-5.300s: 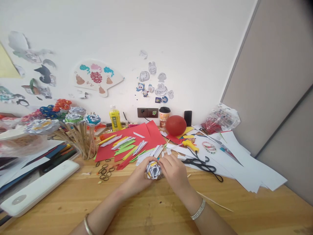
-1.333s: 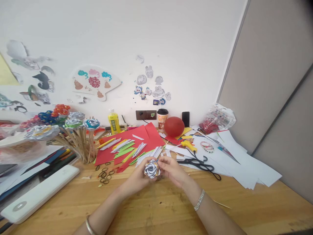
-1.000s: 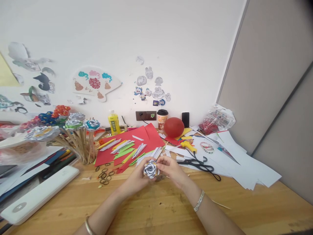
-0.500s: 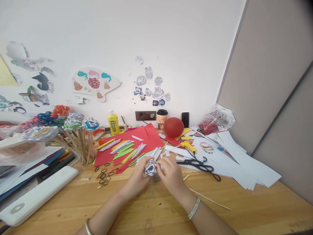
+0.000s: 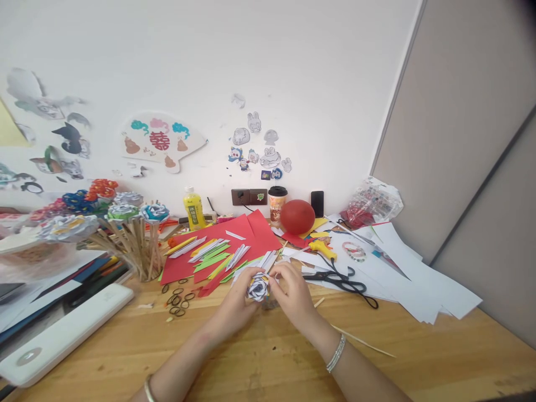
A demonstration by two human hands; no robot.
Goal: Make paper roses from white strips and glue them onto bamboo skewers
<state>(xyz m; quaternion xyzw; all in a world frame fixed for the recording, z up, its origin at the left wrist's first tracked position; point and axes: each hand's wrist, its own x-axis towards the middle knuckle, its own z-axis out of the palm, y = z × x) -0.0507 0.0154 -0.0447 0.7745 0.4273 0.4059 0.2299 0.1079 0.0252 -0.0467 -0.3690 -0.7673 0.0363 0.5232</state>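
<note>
Between my hands, above the wooden table, is a white and yellow paper flower (image 5: 257,288) made of folded petals. My left hand (image 5: 235,304) wraps round its left side, thumb below and fingers behind. On the right, the thumb and index finger of my right hand (image 5: 293,295) pinch the flower's edge; what lies right under those fingertips is hidden. Folded paper strips (image 5: 214,254) in white, green and yellow lie just beyond on red paper sheets (image 5: 262,230). Black scissors (image 5: 339,279) rest to the right of my right hand.
Black rubber bands (image 5: 178,301) lie left of my hands. A jar of wooden sticks (image 5: 144,254), a yellow bottle (image 5: 193,209), a red balloon (image 5: 297,217), a lidded cup (image 5: 277,204) and a yellow glue gun (image 5: 322,248) stand or lie behind. White paper (image 5: 419,279) covers the right.
My right hand has shifted slightly, its fingers closing in on the flower's right edge. My left hand keeps its hold, and the flower stays almost in place.
</note>
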